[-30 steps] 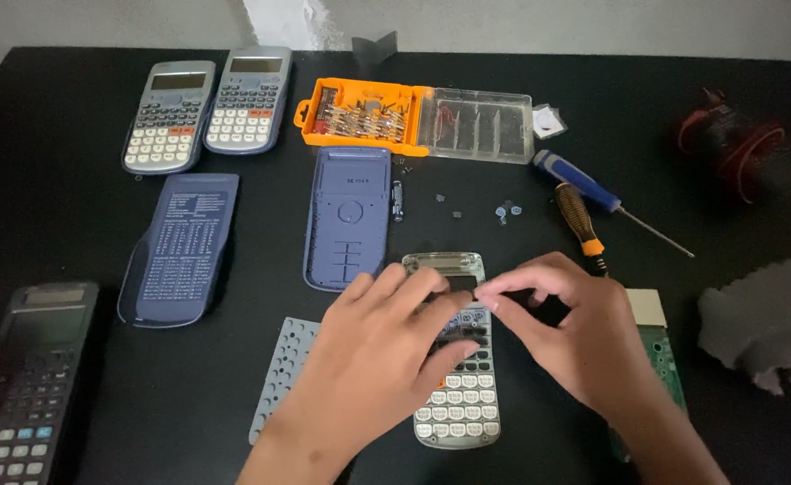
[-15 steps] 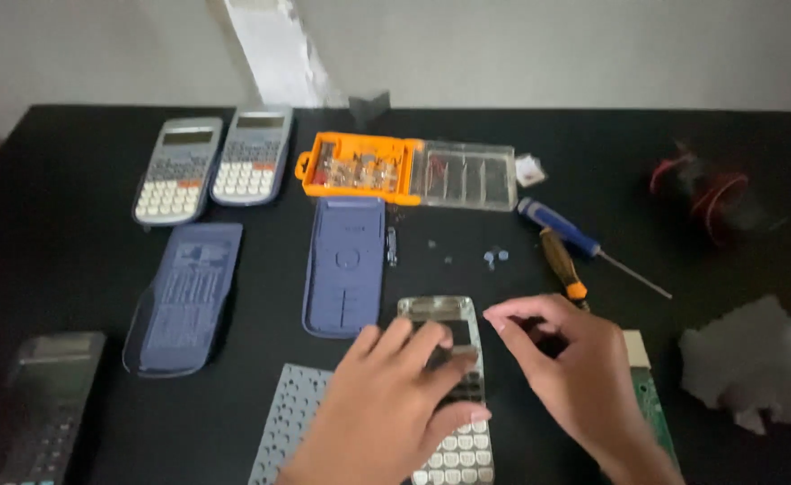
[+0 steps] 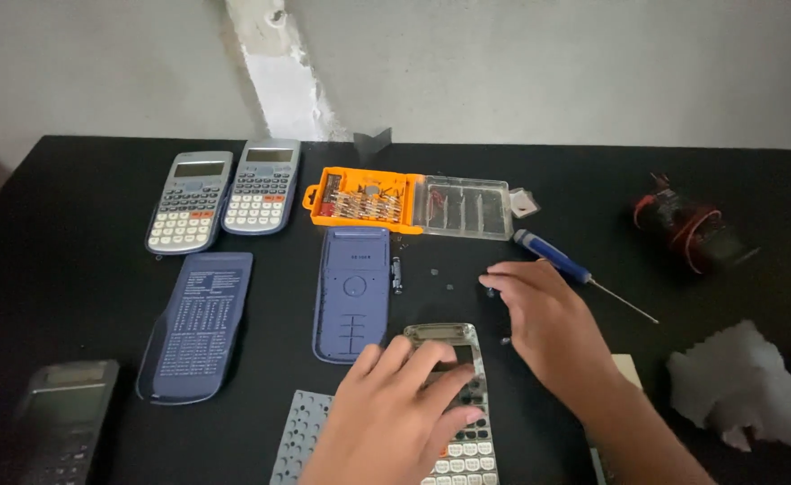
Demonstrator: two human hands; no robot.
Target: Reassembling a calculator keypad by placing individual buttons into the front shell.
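Dark calculator: lies at the bench's left corner, well apart from the work.
Two grey calculators: side by side at the back, whole, seemingly set aside.
Blue covers: one slide cover and one back shell, laid flat, off their bodies.
Keypad mat: beside the left hand.
Left hand: pressed flat on the open calculator, fingers spread, likely to steady it; grasping nothing.
Right hand: fingertips pinched over tiny screws on the bench; whether it grips one, cannot tell.
Bit case: open, within reach.
Blue screwdriver: lying released just behind the right hand.
White cloth: crumpled at right.
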